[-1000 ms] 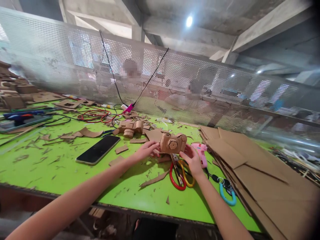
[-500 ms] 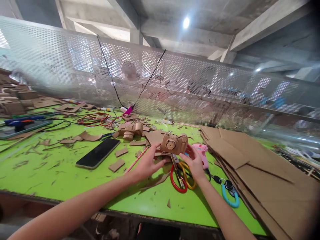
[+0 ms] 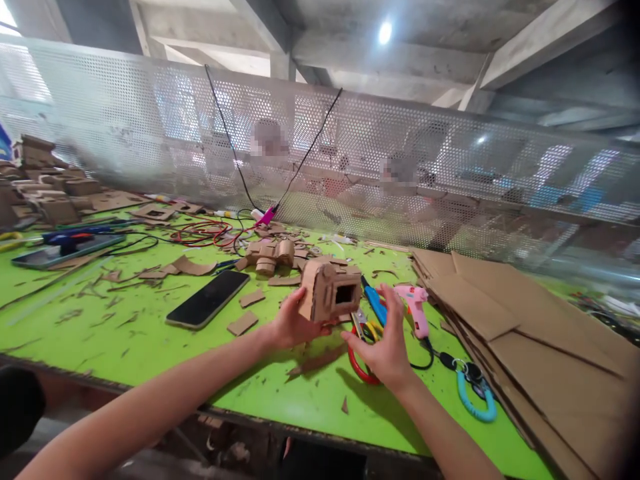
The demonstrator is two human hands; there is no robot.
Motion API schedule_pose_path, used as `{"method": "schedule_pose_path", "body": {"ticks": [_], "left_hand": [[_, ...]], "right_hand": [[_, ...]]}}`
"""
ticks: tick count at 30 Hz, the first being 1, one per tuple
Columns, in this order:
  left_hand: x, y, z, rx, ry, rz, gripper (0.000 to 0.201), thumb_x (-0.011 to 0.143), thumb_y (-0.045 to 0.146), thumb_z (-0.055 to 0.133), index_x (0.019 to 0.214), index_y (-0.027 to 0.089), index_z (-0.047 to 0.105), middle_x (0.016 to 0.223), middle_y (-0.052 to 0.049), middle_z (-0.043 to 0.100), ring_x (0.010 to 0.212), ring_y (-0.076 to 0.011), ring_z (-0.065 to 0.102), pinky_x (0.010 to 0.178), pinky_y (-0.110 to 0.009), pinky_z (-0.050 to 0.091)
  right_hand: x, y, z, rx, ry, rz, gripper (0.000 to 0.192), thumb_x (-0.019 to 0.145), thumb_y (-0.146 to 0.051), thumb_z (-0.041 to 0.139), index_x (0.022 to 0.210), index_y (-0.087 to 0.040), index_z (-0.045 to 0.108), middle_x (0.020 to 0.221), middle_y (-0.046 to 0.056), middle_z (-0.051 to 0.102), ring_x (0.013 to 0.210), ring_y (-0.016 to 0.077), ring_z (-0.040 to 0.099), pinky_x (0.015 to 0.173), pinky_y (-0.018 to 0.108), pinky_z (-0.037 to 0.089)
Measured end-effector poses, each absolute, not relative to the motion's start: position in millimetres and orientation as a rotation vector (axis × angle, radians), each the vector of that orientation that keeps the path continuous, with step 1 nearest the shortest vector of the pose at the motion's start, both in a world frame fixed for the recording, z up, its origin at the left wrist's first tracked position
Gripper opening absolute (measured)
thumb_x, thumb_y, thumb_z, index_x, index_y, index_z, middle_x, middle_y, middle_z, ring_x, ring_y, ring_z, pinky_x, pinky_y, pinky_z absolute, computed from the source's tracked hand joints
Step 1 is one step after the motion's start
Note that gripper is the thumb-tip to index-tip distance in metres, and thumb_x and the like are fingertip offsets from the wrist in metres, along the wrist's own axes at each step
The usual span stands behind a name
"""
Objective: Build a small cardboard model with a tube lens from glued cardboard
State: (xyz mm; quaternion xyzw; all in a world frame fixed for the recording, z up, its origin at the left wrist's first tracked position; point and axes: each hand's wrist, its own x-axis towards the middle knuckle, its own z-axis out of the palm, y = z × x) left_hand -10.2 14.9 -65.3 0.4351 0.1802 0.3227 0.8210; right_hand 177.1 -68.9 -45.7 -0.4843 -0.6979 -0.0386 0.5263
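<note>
My left hand grips a cardboard model camera by its left side, raised above the green table. A side with a dark rectangular opening in a raised frame faces me. Just to the right, my right hand is off the camera, thumb and fingers spread with nothing between them. Below and behind that hand lie scissors with red and yellow handles, partly covered by it. A blue-handled tool shows behind its fingers. Farther right sits a pink glue gun.
A second cardboard camera lies behind, and a black phone at left. Cardboard sheets are stacked on the right, near a turquoise coil keyring. Scraps litter the green table. A perforated metal screen stands along the back.
The cardboard camera has been turned, so its round lens no longer faces me and the side with the rectangular opening does. My right hand has let go and moved back from it.
</note>
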Motion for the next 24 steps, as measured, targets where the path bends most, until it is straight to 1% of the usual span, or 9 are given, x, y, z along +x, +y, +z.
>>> {"method": "schedule_pose_path", "body": {"ticks": [2, 6, 9, 12, 14, 16, 18, 20, 24], "left_hand": [[-12.5, 14.6, -66.8, 0.923, 0.41, 0.577, 0.083, 0.067, 0.083, 0.034, 0.11, 0.017, 0.061, 0.104, -0.013, 0.068, 0.081, -0.0238, 0.063, 0.069, -0.034, 0.047], [-11.6, 16.1, -62.5, 1.042, 0.396, 0.395, 0.093, 0.068, 0.087, 0.024, 0.112, 0.014, 0.061, 0.097, -0.015, 0.069, 0.077, -0.0243, 0.064, 0.06, -0.03, 0.043], [-7.0, 23.4, -57.9, 1.216, 0.492, 0.468, 0.084, 0.072, 0.082, 0.03, 0.116, 0.017, 0.059, 0.103, -0.013, 0.069, 0.085, -0.0261, 0.065, 0.059, -0.028, 0.043], [-4.1, 31.7, -57.7, 1.333, 0.564, 0.744, 0.077, 0.074, 0.079, 0.034, 0.12, 0.021, 0.057, 0.112, -0.011, 0.067, 0.099, -0.0266, 0.062, 0.071, -0.031, 0.047], [-4.1, 33.8, -58.3, 1.398, 0.578, 0.868, 0.074, 0.072, 0.076, 0.045, 0.121, 0.021, 0.057, 0.12, -0.011, 0.063, 0.108, -0.0279, 0.058, 0.082, -0.035, 0.048], [-4.9, 32.4, -57.1, 1.474, 0.636, 0.928, 0.069, 0.069, 0.066, 0.06, 0.12, 0.019, 0.057, 0.123, -0.011, 0.061, 0.113, -0.0286, 0.055, 0.089, -0.037, 0.046], [-5.8, 28.8, -54.0, 1.519, 0.72, 0.935, 0.064, 0.069, 0.056, 0.067, 0.118, 0.016, 0.057, 0.122, -0.012, 0.062, 0.113, -0.029, 0.055, 0.089, -0.037, 0.046], [-6.1, 25.4, -50.6, 1.52, 0.773, 0.905, 0.059, 0.071, 0.052, 0.066, 0.117, 0.015, 0.058, 0.12, -0.012, 0.063, 0.107, -0.029, 0.058, 0.085, -0.038, 0.048], [-5.5, 23.0, -47.8, 1.496, 0.764, 0.9, 0.05, 0.07, 0.047, 0.067, 0.111, 0.019, 0.06, 0.118, -0.01, 0.064, 0.109, -0.0282, 0.058, 0.086, -0.038, 0.048]], "right_hand": [[181.7, -66.6, -44.7, -1.229, -1.721, -0.028, 0.095, 0.069, -0.028, 0.074, 0.145, -0.03, 0.018, 0.143, 0.012, 0.034, 0.133, 0.0325, 0.034, 0.108, 0.055, 0.032], [187.5, -64.3, -44.6, -1.199, -1.818, 0.068, 0.078, 0.068, -0.022, 0.071, 0.136, -0.03, 0.033, 0.132, 0.008, 0.048, 0.124, 0.0289, 0.045, 0.105, 0.049, 0.037], [192.7, -60.8, -44.2, -1.227, -1.769, -0.071, 0.075, 0.067, -0.016, 0.067, 0.134, -0.029, 0.036, 0.13, 0.008, 0.049, 0.122, 0.0288, 0.045, 0.104, 0.049, 0.036], [199.2, -55.4, -44.0, -1.253, -1.789, -0.21, 0.073, 0.069, -0.014, 0.063, 0.135, -0.03, 0.036, 0.129, 0.008, 0.049, 0.122, 0.0291, 0.044, 0.104, 0.05, 0.035], [202.6, -52.5, -44.4, -1.248, -1.823, -0.243, 0.073, 0.069, -0.013, 0.062, 0.135, -0.03, 0.035, 0.129, 0.007, 0.05, 0.122, 0.0291, 0.045, 0.103, 0.05, 0.036], [204.3, -50.9, -45.2, -1.253, -1.844, -0.241, 0.073, 0.069, -0.014, 0.062, 0.135, -0.03, 0.036, 0.129, 0.008, 0.05, 0.122, 0.0293, 0.045, 0.103, 0.05, 0.036], [204.9, -50.5, -45.9, -1.272, -1.85, -0.217, 0.072, 0.069, -0.015, 0.062, 0.134, -0.029, 0.036, 0.129, 0.008, 0.051, 0.122, 0.0297, 0.045, 0.103, 0.05, 0.036], [204.8, -50.8, -46.1, -1.299, -1.861, -0.191, 0.071, 0.069, -0.016, 0.063, 0.134, -0.029, 0.037, 0.129, 0.008, 0.051, 0.122, 0.0302, 0.046, 0.102, 0.051, 0.036], [204.1, -51.6, -44.9, -1.285, -1.904, -0.15, 0.07, 0.068, -0.014, 0.062, 0.132, -0.029, 0.039, 0.128, 0.008, 0.052, 0.121, 0.0296, 0.047, 0.101, 0.05, 0.038]]}}
